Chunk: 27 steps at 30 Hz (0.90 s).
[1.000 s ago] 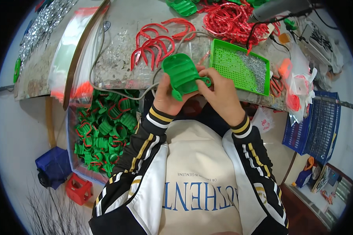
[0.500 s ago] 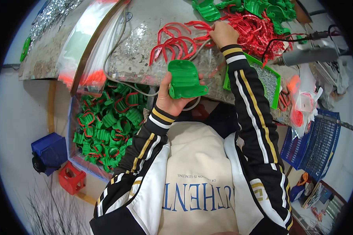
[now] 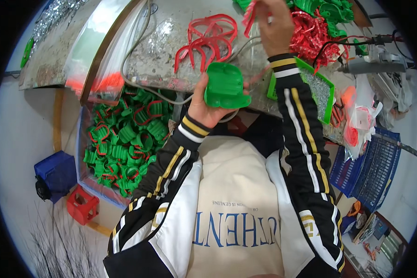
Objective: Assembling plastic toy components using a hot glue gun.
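My left hand (image 3: 202,105) is closed around a green curved plastic shell (image 3: 225,86), held up in front of the table edge with its hollow, ribbed side showing. At the far side of the table, my right hand (image 3: 278,32) pinches a thin red plastic strip (image 3: 249,19), partly cut off by the top of the view. Several curved red strips (image 3: 211,39) lie loose on the table beyond the shell. Just right of my right hand is a heap of red strips (image 3: 310,39), with more green shells (image 3: 326,10) behind it.
A lined bin of green shells with red strips (image 3: 125,143) stands below the table on the left. On the table are clear plastic bags (image 3: 95,51), a grey cable (image 3: 134,60), and a green tray of small metal pieces (image 3: 329,104). Blue crates (image 3: 370,167) stand at right.
My right hand has moved away from me and slightly right, lifting a red strip off the table. The loose red strips have shifted together. My left hand with the green shell has moved slightly right and up.
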{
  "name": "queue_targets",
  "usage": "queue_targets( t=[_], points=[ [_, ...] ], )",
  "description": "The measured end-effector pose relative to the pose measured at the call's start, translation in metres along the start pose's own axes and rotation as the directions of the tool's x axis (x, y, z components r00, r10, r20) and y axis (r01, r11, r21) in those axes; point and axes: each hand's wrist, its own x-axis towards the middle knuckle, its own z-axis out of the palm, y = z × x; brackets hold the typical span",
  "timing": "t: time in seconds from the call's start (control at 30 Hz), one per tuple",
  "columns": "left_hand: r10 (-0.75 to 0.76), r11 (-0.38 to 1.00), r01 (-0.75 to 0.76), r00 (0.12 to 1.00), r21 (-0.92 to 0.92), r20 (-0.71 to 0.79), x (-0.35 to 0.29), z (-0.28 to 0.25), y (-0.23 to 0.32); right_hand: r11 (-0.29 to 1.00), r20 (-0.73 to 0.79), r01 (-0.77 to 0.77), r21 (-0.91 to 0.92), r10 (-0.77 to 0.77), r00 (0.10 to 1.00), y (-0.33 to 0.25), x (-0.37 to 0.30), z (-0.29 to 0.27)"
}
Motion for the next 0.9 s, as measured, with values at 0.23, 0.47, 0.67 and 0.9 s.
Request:
queue_targets(
  t=[0.23,0.47,0.67,0.9],
  points=[
    [0.006,0.998,0.002,0.995,-0.071,0.103,0.008,0.005,-0.007,0.990,0.574,0.038,0.132,-0.108,0.812,-0.054,-0.020,-0.049],
    [-0.056,0.991,0.062,0.997,-0.121,0.057,0.014,0.011,-0.023,0.868,0.426,-0.448,0.214,0.329,0.843,-0.072,-0.042,-0.073],
    [0.023,1.000,-0.022,0.998,-0.009,0.053,0.013,0.015,-0.022,0.632,0.647,-0.770,-0.088,0.624,0.438,-0.084,-0.052,-0.112],
    [0.073,0.984,-0.094,0.988,0.151,0.135,0.014,0.005,-0.029,0.460,0.659,-0.885,-0.078,0.690,0.300,-0.081,-0.065,-0.107]
  ],
)
